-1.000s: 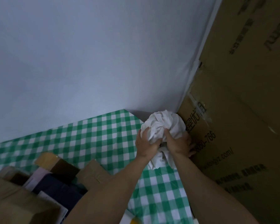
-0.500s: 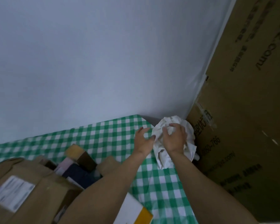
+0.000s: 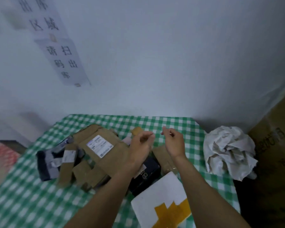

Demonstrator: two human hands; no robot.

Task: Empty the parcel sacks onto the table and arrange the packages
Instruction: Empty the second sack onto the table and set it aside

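The white package (image 3: pixel 161 199) lay at the near side of the table (image 3: pixel 23 203), so a bumping arm might knock it off. Above the pile, the left hand (image 3: pixel 141 145) and right hand (image 3: pixel 173 142) held nothing, fingers loosely curled. Brown packages (image 3: pixel 112 155) lay heaped and crooked. The crumpled white sack (image 3: pixel 227 150) sat in the far right corner.

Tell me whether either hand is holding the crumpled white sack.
No: the crumpled white sack lies by itself at the right edge of the table, and the left hand and right hand hover empty above the packages.
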